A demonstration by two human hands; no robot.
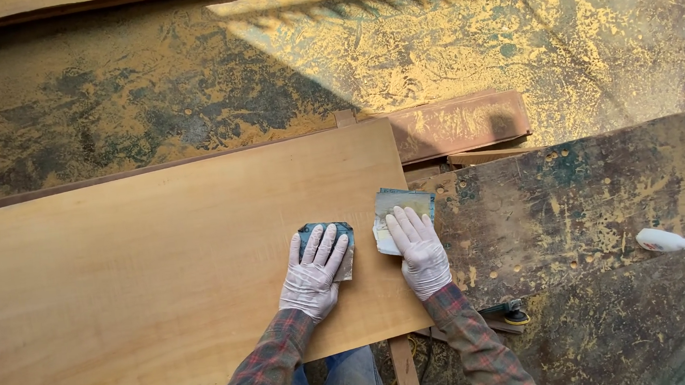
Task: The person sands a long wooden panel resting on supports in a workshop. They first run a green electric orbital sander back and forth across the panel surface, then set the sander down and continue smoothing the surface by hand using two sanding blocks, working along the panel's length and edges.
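**Two gloved hands pressed on sandpaper at the end of a pale board**

A wide, pale wooden board (161, 272) is laid across a stained, sawdust-covered workbench (587, 198), with its right end overhanging the bench's left edge. Near that right end, the left hand (314, 270), in a light glove, is laid flat with fingers spread on a folded piece of dark green sandpaper (327, 238), which is held against the board's face. At the board's right edge, the right hand (420, 251), also gloved, is pressed with fingers close together on a second, paler sheet of sandpaper (403, 210) that bridges the board's edge and the bench. Nothing is pinched; both sheets are held down by the palms and fingers.

The board's face is seen to be smooth and even in colour, with no scratches or rough patches to be made out, so the sanding is judged well advanced; how much remains cannot be told. A white, pointed object (666, 240) lies near the bench's right edge. Darker planks (459, 125) are stacked beyond the board's far right corner.
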